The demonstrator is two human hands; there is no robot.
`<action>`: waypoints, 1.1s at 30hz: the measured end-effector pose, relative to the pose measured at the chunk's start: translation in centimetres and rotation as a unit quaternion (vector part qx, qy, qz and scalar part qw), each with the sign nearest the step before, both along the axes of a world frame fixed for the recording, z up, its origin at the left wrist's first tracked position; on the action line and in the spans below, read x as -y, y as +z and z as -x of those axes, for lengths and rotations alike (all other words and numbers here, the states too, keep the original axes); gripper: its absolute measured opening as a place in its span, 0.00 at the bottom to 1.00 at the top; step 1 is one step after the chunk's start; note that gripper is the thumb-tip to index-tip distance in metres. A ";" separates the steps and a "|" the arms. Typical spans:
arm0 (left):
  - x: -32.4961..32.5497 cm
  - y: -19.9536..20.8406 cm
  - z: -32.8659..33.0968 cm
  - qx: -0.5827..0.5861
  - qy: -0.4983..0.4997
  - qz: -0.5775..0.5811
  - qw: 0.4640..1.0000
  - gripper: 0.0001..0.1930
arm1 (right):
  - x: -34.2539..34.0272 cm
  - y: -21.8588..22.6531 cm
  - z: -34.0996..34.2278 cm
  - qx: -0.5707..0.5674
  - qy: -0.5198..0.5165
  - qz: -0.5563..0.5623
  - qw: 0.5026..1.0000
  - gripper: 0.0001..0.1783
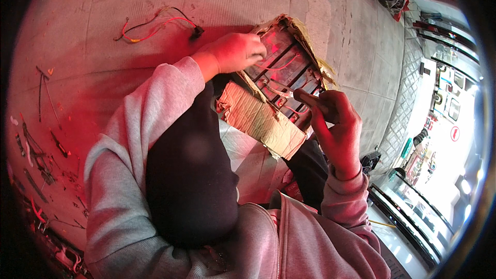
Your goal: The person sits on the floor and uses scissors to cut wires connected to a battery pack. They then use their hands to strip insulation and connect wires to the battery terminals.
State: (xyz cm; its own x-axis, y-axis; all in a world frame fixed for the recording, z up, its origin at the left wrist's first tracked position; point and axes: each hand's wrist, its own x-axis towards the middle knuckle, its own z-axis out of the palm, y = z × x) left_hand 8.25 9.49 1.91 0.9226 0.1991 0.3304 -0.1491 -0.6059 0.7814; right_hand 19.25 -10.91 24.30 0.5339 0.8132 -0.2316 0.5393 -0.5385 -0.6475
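A torn brown cardboard box lies open in front of my knees. Inside it sit several dark battery blocks with metal terminals and thin red wires across them. My left hand is at the box's far left edge, its fingers curled; what they pinch, if anything, is hidden. In my right hand, at the box's right side, is a screwdriver-like tool with a brownish handle. Its thin metal shaft points left over the blocks, near a terminal; whether the tip touches cannot be made out.
Red and black wires with a black connector lie on the pavement beyond my left hand. Several hand tools are scattered at the far left. A bright glass shopfront stands on the right. My dark-trousered knee rises left of the box.
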 end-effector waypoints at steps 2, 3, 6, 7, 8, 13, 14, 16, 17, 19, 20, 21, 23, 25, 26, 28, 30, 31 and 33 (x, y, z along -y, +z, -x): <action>1.0 0.4 0.1 -0.017 -0.050 -0.131 0.990 0.05 | 0.0 0.0 0.0 -0.016 -0.032 -0.007 0.999 0.12; 1.7 0.6 0.0 -0.031 -0.082 -0.173 0.981 0.05 | 0.2 0.1 0.0 -0.029 -0.053 -0.011 0.998 0.11; 3.5 0.7 -1.1 -0.039 -0.113 -0.234 0.965 0.06 | 0.8 0.1 -0.1 -0.070 -0.105 -0.042 0.991 0.10; 3.9 0.7 -1.4 -0.034 -0.109 -0.241 0.964 0.06 | 1.1 0.0 -0.1 -0.083 -0.117 -0.051 0.988 0.09; 4.2 0.6 -1.6 -0.044 -0.110 -0.228 0.966 0.05 | 1.4 -0.1 -0.1 -0.067 -0.116 -0.027 0.991 0.10; 4.1 0.4 -1.8 -0.070 -0.112 -0.170 0.977 0.03 | 2.6 -0.8 -0.1 0.005 -0.064 0.007 0.998 0.14; 4.0 0.5 -1.8 -0.081 -0.116 -0.176 0.974 0.04 | 2.6 -1.1 -0.1 0.017 -0.055 0.007 0.998 0.14; 3.9 0.5 -1.7 -0.097 -0.121 -0.188 0.970 0.06 | 2.7 -1.3 0.1 0.002 -0.061 0.002 0.998 0.14; 3.9 0.6 -1.7 -0.101 -0.124 -0.183 0.970 0.06 | 2.7 -1.4 0.2 -0.003 -0.063 0.002 0.998 0.14; 3.8 0.5 -1.7 -0.097 -0.127 -0.175 0.972 0.05 | 2.7 -1.4 0.4 -0.003 -0.059 0.000 0.998 0.13; 3.8 0.5 -1.7 -0.097 -0.127 -0.164 0.973 0.04 | 2.6 -1.4 0.4 0.002 -0.053 -0.004 0.999 0.13; 3.7 0.4 -1.7 -0.102 -0.128 -0.155 0.974 0.04 | 2.5 -1.4 0.4 0.009 -0.044 -0.011 0.999 0.13; 3.6 0.3 -1.6 -0.101 -0.129 -0.135 0.977 0.05 | 2.4 -1.4 0.4 -0.004 -0.046 -0.011 0.999 0.12; 3.4 0.3 -1.5 -0.089 -0.126 -0.113 0.981 0.06 | 2.2 -1.4 0.1 -0.001 -0.023 -0.002 1.000 0.11; 3.4 0.3 -1.4 -0.092 -0.116 -0.090 0.985 0.06 | 2.3 -1.3 0.0 -0.001 -0.016 0.008 1.000 0.10; 3.2 0.4 -1.5 -0.098 -0.096 -0.047 0.989 0.06 | 2.4 -1.0 -0.4 -0.002 0.004 0.030 1.000 0.10; 2.9 0.6 -1.6 -0.102 -0.076 0.017 0.992 0.07 | 2.6 -0.7 -0.8 -0.001 0.021 0.061 0.998 0.11; 2.7 0.8 -1.7 -0.105 -0.066 0.047 0.991 0.07 | 2.6 -0.6 -0.9 -0.004 0.026 0.075 0.997 0.13; 2.2 1.1 -1.8 -0.108 -0.086 0.057 0.989 0.07 | 2.6 -0.9 -0.7 -0.017 -0.012 0.012 1.000 0.10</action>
State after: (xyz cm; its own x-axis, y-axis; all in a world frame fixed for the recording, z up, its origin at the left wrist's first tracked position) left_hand 10.09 7.27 2.99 0.9926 0.0570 0.1067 -0.0651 -0.4914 0.8685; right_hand 19.93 -13.47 23.42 0.5445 0.7943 -0.2694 0.5042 -0.5667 -0.6516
